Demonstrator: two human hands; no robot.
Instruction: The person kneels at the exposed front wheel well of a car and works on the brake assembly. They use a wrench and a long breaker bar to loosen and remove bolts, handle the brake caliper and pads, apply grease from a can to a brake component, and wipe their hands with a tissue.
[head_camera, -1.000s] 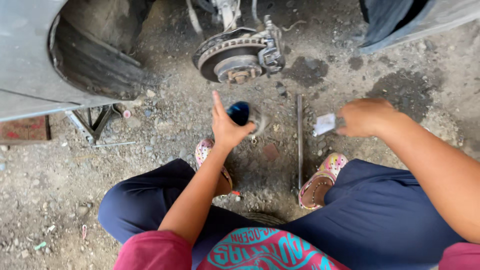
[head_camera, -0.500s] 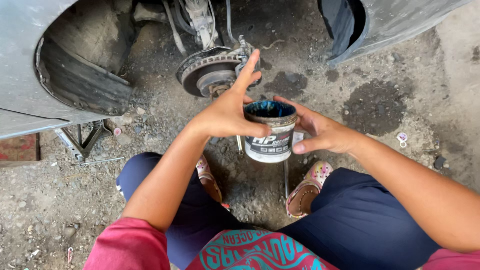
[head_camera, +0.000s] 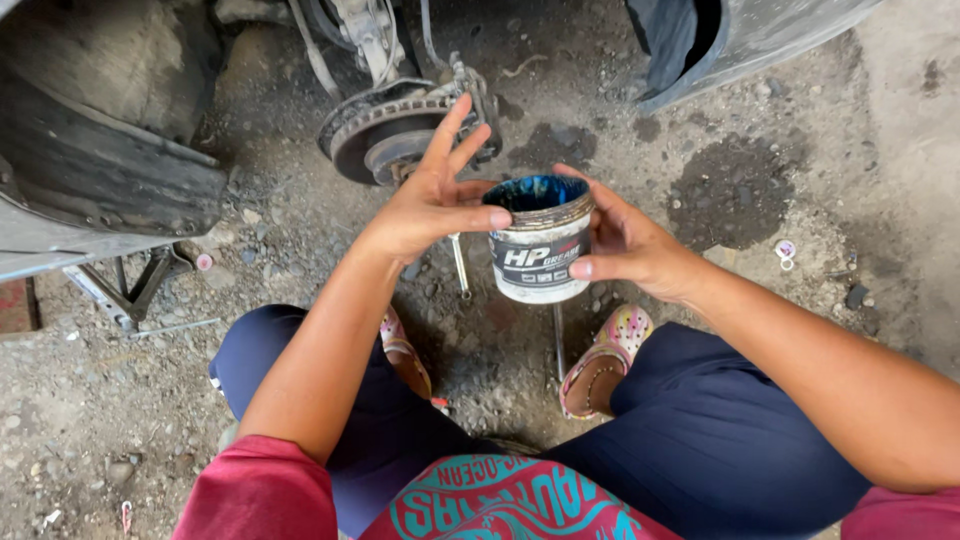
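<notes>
I see the right hand (head_camera: 625, 245) gripping the open grease tub (head_camera: 541, 240); the left hand (head_camera: 432, 205), fingers spread, poised to scoop.

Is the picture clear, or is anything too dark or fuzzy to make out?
Head view: daylight falls evenly on the gravel ground and both arms; the tub, left hand and right hand are sharp; the wheel arch and the space behind the brake disc sit in deep shadow; edges bend slightly.
</notes>
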